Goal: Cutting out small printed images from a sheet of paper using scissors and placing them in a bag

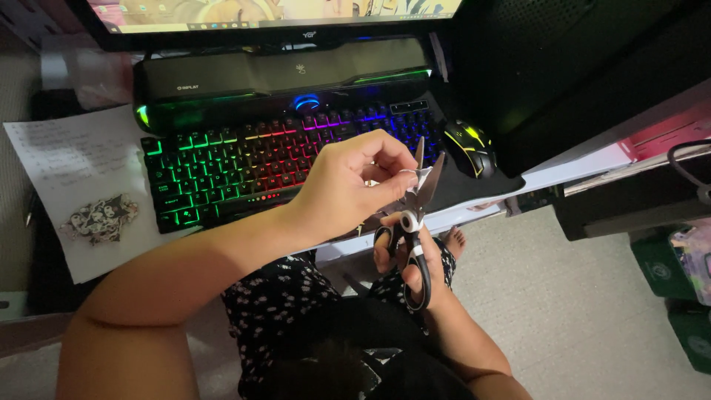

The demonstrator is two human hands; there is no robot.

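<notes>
Down over the person's lap, the right hand grips a pair of scissors with black handles, fingers threaded through the loops and closed around them, the blades pointing up and away and spread in a narrow V. The left hand reaches across from the left, its fingers pinched shut on a small white scrap of paper that sits right between the open blades, just above the silver pivot. So the scrap lies at the tips of the left fingers and directly above the right hand, touching or nearly touching the blades; which of the two cannot be told. Both hands hover in front of the edge of the desk, above a dark, spotted garment covering the knees. Behind them on the desk stands a keyboard lit in rainbow colours, with a black mouse with yellow-green glow just to its right and the lower edge of a monitor above. A white handwritten sheet lies left of the keyboard, carrying a cartoon sticker cutout near its lower part
</notes>
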